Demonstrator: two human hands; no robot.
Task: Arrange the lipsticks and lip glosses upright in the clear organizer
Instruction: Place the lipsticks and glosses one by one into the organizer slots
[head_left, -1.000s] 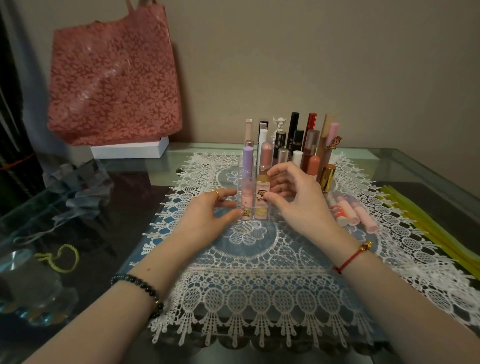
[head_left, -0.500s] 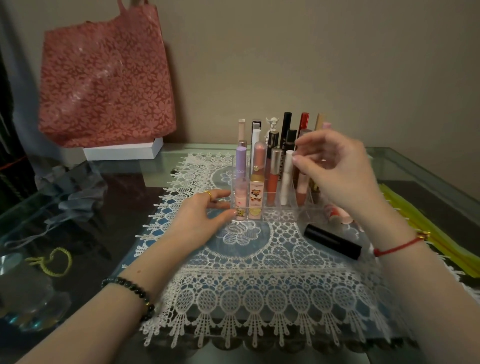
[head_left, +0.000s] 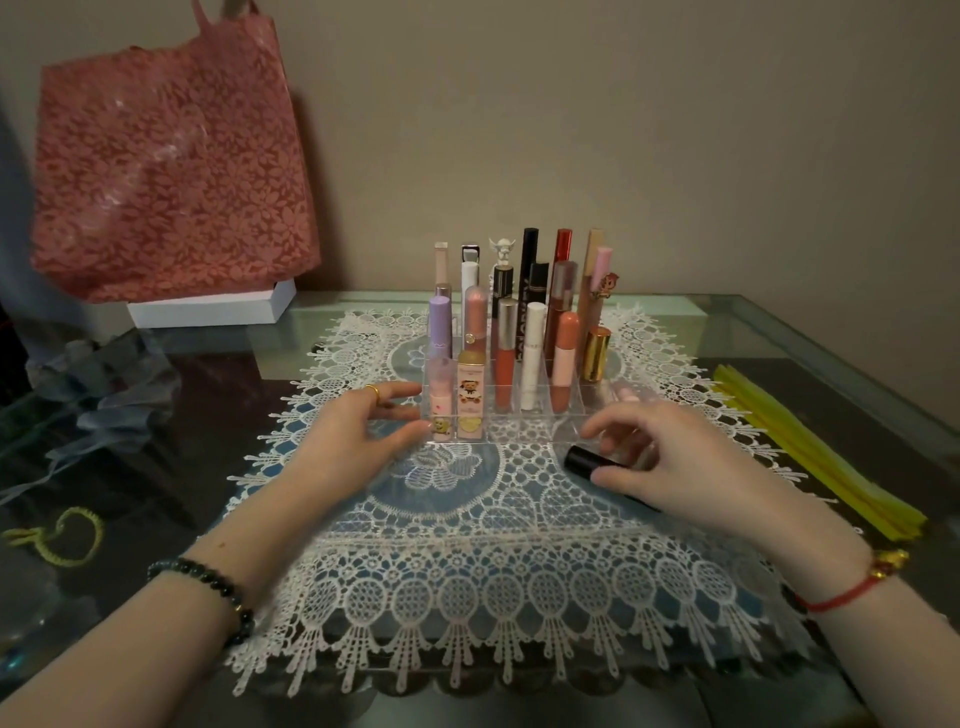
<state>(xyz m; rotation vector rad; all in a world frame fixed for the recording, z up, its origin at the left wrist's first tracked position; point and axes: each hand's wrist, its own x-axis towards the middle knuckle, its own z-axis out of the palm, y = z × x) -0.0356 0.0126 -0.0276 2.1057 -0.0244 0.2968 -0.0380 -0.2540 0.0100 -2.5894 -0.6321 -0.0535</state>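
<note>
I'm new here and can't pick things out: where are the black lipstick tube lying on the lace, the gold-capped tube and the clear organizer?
black lipstick tube (head_left: 579, 461): head view, its exposed end.
gold-capped tube (head_left: 595, 353): head view, the cap.
clear organizer (head_left: 540, 428): head view, front wall.

A plain beige wall (head_left: 675, 130) is filling the back of the scene, sitting in dim, warm light. A glass-topped bench (head_left: 753, 332) is running up against it, its surface reflecting softly. A white lace mat (head_left: 467, 597) is lying across the middle. At far left, a pink floral bag (head_left: 171, 171) is leaning on the wall behind a white box (head_left: 208, 309). Yellow strips (head_left: 810, 452) are lying along the right edge, and a yellow-green cord loop (head_left: 67, 535) is resting at left.
</note>
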